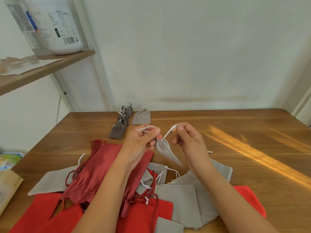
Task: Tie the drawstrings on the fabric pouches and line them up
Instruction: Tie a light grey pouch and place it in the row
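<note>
1. Untied pouches are heaped on the near counter.
2. Above them, the left grip and right grip each pinch a drawstring end, and the small grey pouch dangles between. A slipped end could loosen the knot.
3. The far row of tied pouches overlaps; their knots are indistinct.

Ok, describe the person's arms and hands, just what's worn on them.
Nothing worn shows. The left hand and right hand are bare: no gloves, rings or watch. Both forearms are bare as well, with no sleeve down to the picture's bottom edge.
</note>
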`<state>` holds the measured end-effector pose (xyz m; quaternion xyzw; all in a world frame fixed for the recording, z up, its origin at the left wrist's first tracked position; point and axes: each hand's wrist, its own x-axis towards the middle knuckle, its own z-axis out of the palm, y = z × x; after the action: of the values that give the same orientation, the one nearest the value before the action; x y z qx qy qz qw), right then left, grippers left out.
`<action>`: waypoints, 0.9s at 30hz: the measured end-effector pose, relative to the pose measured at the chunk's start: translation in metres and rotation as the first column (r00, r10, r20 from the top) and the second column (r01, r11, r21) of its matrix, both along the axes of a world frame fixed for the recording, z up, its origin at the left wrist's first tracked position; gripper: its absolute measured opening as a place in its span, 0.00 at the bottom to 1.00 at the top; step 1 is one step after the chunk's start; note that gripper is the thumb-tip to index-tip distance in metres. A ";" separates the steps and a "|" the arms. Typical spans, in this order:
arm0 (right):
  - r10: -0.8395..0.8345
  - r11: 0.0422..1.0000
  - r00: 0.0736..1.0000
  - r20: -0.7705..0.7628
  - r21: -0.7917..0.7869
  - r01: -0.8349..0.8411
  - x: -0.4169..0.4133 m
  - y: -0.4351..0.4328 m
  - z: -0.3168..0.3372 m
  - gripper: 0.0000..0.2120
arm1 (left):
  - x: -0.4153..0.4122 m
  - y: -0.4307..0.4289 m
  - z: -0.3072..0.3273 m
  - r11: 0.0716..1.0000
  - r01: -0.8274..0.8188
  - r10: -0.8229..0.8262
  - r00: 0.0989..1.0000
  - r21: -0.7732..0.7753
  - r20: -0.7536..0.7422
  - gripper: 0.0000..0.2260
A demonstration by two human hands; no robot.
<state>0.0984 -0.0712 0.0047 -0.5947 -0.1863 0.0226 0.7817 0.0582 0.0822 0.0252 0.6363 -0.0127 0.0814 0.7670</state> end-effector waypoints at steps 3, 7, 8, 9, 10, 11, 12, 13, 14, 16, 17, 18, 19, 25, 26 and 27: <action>0.010 0.998 0.991 0.135 -0.058 -0.002 -0.003 -0.001 0.003 0.10 | 0.000 -0.004 -0.002 0.999 0.023 -0.021 0.994 0.024 -0.105 0.05; 0.029 0.986 0.946 0.323 -0.166 0.027 -0.007 -0.003 0.006 0.09 | -0.003 -0.005 0.000 0.990 0.111 -0.090 0.971 0.082 -0.222 0.08; 0.047 0.978 0.941 0.335 -0.208 0.025 -0.008 -0.002 0.005 0.09 | -0.004 -0.004 0.000 0.982 0.143 -0.112 0.964 0.119 -0.240 0.09; 0.063 0.967 0.939 0.337 -0.254 0.027 -0.009 -0.002 0.003 0.09 | -0.005 -0.004 0.001 0.969 0.183 -0.136 0.958 0.169 -0.254 0.10; 0.068 0.951 0.937 0.343 -0.307 0.043 -0.008 -0.002 0.000 0.09 | -0.006 -0.003 0.000 0.950 0.220 -0.160 0.952 0.220 -0.261 0.11; 0.060 0.932 0.929 0.364 -0.355 0.078 -0.008 -0.001 -0.002 0.08 | -0.006 -0.003 0.000 0.933 0.251 -0.182 0.947 0.257 -0.264 0.13; 0.042 0.911 0.918 0.395 -0.391 0.127 -0.008 -0.001 -0.004 0.08 | -0.007 -0.002 0.000 0.924 0.273 -0.202 0.943 0.268 -0.264 0.14; 0.021 0.895 0.907 0.420 -0.411 0.170 -0.007 -0.002 -0.005 0.08 | -0.008 -0.001 0.001 0.922 0.289 -0.220 0.939 0.259 -0.264 0.13; 0.002 0.886 0.901 0.434 -0.419 0.200 -0.007 -0.003 -0.005 0.08 | -0.009 -0.001 0.002 0.922 0.299 -0.236 0.938 0.246 -0.255 0.12; -0.014 0.867 0.888 0.459 -0.436 0.239 -0.006 -0.005 -0.003 0.07 | -0.012 -0.003 0.006 0.909 0.297 -0.238 0.946 0.291 -0.221 0.10; -0.022 0.853 0.881 0.472 -0.451 0.263 -0.005 -0.005 -0.002 0.07 | -0.012 -0.005 0.008 0.896 0.272 -0.213 0.957 0.351 -0.197 0.11; -0.034 0.836 0.873 0.486 -0.465 0.292 -0.005 -0.006 -0.001 0.07 | -0.012 -0.006 0.008 0.885 0.226 -0.168 0.970 0.406 -0.173 0.12; -0.049 0.820 0.865 0.500 -0.474 0.320 -0.005 -0.006 0.000 0.06 | -0.011 -0.007 0.007 0.885 0.177 -0.120 0.981 0.430 -0.156 0.13; -0.082 0.809 0.886 0.455 -0.489 0.326 -0.007 -0.009 0.008 0.06 | -0.004 -0.009 -0.001 0.909 0.048 0.006 0.992 0.413 -0.129 0.12; -0.091 0.794 0.892 0.444 -0.508 0.334 -0.006 -0.009 0.008 0.07 | -0.004 -0.008 -0.001 0.923 0.028 0.023 0.991 0.383 -0.130 0.11; -0.100 0.771 0.896 0.433 -0.536 0.345 -0.005 -0.009 0.007 0.09 | -0.003 -0.008 -0.001 0.937 0.011 0.039 0.990 0.350 -0.135 0.09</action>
<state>0.0937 -0.0803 0.0118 -0.8218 -0.2438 -0.1298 0.4983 0.0547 0.0746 0.0243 0.7667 0.0312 0.0386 0.6401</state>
